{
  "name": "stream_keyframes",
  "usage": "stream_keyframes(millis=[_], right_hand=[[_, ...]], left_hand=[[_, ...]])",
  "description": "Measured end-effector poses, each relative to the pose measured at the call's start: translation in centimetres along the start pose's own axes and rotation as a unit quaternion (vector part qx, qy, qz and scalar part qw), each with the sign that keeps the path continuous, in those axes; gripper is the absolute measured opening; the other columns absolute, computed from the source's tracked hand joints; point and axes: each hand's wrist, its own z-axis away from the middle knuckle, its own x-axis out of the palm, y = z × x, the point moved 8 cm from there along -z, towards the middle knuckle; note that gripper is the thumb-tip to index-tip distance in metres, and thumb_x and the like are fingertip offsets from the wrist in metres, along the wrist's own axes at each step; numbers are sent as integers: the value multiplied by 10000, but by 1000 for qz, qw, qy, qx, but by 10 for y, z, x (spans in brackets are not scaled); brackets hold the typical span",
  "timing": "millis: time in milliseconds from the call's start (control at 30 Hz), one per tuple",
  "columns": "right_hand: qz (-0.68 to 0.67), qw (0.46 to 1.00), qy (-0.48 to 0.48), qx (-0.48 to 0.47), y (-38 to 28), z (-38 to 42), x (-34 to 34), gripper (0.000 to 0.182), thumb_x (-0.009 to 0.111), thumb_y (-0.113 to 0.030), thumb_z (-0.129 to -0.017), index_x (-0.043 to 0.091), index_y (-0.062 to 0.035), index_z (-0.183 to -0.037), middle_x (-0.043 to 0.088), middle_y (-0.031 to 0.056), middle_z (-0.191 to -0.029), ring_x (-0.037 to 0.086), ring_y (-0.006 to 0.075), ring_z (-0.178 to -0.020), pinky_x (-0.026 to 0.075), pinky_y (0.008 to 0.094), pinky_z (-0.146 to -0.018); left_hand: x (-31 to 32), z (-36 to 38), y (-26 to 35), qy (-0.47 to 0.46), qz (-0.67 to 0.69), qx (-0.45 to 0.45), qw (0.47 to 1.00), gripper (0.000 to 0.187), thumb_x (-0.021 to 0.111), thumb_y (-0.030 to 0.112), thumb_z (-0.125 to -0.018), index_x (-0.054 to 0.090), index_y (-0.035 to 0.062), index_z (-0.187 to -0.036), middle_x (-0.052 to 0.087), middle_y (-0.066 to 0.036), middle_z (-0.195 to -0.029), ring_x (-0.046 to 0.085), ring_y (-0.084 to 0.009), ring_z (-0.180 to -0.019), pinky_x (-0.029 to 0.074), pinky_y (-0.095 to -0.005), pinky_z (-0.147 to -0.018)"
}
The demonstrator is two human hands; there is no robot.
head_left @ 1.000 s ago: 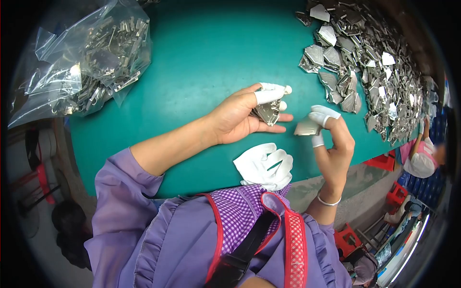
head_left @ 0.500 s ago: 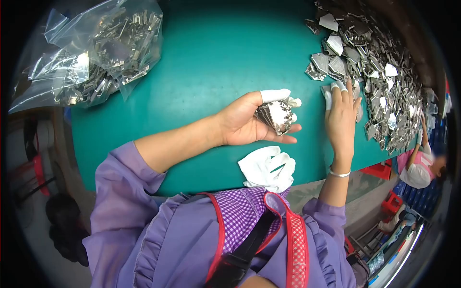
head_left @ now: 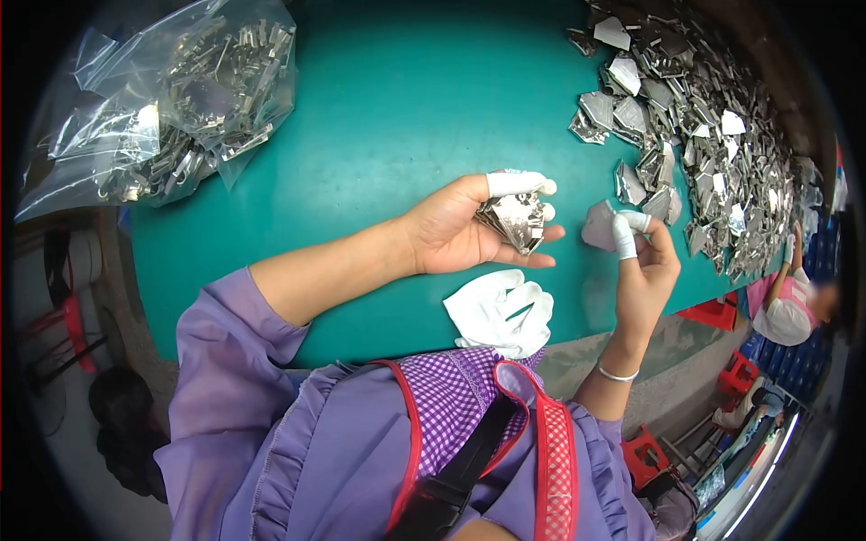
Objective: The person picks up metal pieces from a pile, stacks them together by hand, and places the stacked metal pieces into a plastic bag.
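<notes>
My left hand point(head_left: 460, 225), with white covers on the thumb and some fingers, is closed around a small stack of shiny metal plates point(head_left: 518, 222) over the middle of the table. Its lower fingers stretch out beneath the stack. Between the covered thumb and forefinger of my right hand point(head_left: 645, 257) is one flat grey metal plate point(head_left: 598, 225), angular in outline. The two hands are apart, the plate close to the left fingertips. Just beyond my right hand lies a large heap of similar metal plates point(head_left: 735, 180), a few of them loose at its near edge.
A clear plastic bag point(head_left: 194, 104) full of metal pieces lies at the table's far left. White gloves point(head_left: 501, 313) rest at the near edge of the green table point(head_left: 379, 108). Another person point(head_left: 789, 302) is at the right, near red stools point(head_left: 738, 371).
My right hand has drawn back from the edge of the heap toward my body, now pinching one plate. The left hand holds its stack in nearly the same place.
</notes>
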Motion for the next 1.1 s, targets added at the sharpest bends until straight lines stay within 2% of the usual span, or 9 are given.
stream_keyframes(millis=[100,200,267,367,533,633,867,967,1100], right_hand=[[6,988,73,-135,-40,12,14,127,642,7,-837,586,48,-944,600,54,-879,568,112,-803,463,235,-726],[135,930,-85,-331,-81,26,59,179,701,25,-753,599,24,-900,642,150,-910,617,272,-817,481,325,-743],[145,908,-95,-382,-90,20,67,170,692,15,-766,597,32,-906,646,161,-941,621,267,-819,484,321,-735],[223,903,-48,-364,-95,-31,63,151,596,-11,-839,580,32,-983,612,173,-917,615,306,-827,482,334,-727],[558,771,-66,-301,-18,-112,72,289,515,-205,-906,565,-42,-1138,540,233,-1140,449,418,-1185,322,611,-970],[569,749,-60,-335,-13,-87,86,305,500,-179,-908,551,-30,-1169,506,239,-1210,417,422,-1225,286,642,-989],[371,894,-117,-224,-21,-21,69,333,611,-42,-812,549,0,-1136,584,170,-1016,536,377,-1064,398,494,-928],[260,953,-42,-152,-18,-9,49,424,718,-30,-731,560,43,-1118,585,132,-962,572,225,-864,469,304,-726],[88,996,-31,16,12,-7,33,415,731,-39,-737,567,43,-1110,585,91,-1002,567,159,-845,465,282,-738]], left_hand=[[3,-1,-1,-4,-31,2,1000,376,554,262,-914,523,1,-1183,596,-141,-1064,587,-339,-1034,471,-585,-901],[8,-3,0,-45,-18,-5,999,490,490,387,-932,480,14,-1250,591,-140,-1117,586,-331,-1047,470,-557,-912],[7,-3,3,-80,7,-5,997,452,514,379,-925,519,27,-1209,593,-117,-1113,585,-319,-1041,480,-539,-903],[1,-5,9,-59,6,10,998,416,514,339,-927,525,21,-1196,588,-126,-1113,587,-319,-1034,492,-532,-886],[5,-2,12,-64,32,6,997,401,514,329,-926,532,15,-1175,585,-141,-1107,586,-328,-1031,507,-526,-863],[3,-2,15,-59,41,22,997,361,523,291,-923,537,10,-1149,588,-148,-1095,588,-342,-1025,501,-536,-864],[6,-2,18,-73,56,40,995,327,522,219,-911,532,3,-1157,586,-159,-1094,591,-330,-1015,489,-545,-864],[9,0,17,-76,50,40,995,323,524,203,-906,534,-6,-1152,586,-163,-1088,591,-324,-1013,498,-534,-846],[6,0,13,-64,30,34,997,317,527,217,-911,545,-5,-1138,589,-156,-1079,594,-312,-1011,508,-522,-835]])
